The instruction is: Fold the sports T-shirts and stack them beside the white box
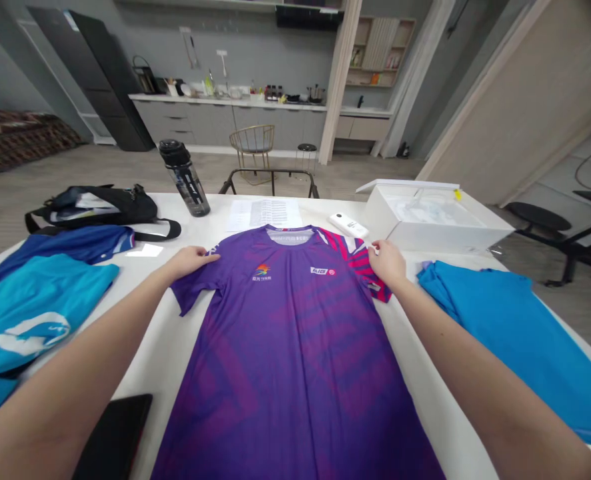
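Note:
A purple short-sleeved sports jersey (290,347) lies flat and face up on the white table (158,360), with its collar at the far side. My left hand (191,261) rests on the shoulder and sleeve at the left, its fingers lying flat on the cloth. My right hand (388,262) rests on the opposite sleeve, which has pink and dark stripes. Neither hand visibly grips the cloth. The jersey's lower end runs past the bottom of the view.
Folded blue garments (35,313) lie at the left, and a bright blue shirt (505,333) lies at the right. A black bag (95,208), water bottle (184,179), papers (264,215), white box (430,217) and dark tablet (118,433) share the table.

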Motion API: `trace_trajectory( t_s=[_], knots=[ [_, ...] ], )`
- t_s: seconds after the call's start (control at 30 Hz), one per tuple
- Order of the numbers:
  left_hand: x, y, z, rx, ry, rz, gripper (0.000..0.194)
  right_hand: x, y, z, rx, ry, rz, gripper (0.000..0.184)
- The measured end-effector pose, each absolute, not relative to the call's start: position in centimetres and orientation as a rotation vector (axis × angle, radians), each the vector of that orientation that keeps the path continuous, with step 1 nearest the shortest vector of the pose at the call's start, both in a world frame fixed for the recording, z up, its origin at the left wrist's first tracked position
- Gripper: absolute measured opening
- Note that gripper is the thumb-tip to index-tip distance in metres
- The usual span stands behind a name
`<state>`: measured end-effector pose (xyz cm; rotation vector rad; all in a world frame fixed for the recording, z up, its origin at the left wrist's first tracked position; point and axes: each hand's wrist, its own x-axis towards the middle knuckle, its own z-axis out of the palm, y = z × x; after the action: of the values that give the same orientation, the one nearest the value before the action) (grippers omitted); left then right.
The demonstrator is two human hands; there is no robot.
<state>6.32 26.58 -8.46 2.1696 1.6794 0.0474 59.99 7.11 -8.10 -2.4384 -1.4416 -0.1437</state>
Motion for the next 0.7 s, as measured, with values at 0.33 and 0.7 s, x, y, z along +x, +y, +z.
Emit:
trace_trajectory(
  t_s=[0.33,0.7],
  knots=[
    [2.8,22.7,-9.3,2.092,2.096,0.300,0.057,59.3,1.0,-9.6,-2.779,-1.130,-0.302,0.044],
    [-1.1,25.1,-10.4,2.426,2.076,0.027,0.061,65.0,0.7,-8.9,-2.701,-1.514,-0.689,0.033]
  ],
)
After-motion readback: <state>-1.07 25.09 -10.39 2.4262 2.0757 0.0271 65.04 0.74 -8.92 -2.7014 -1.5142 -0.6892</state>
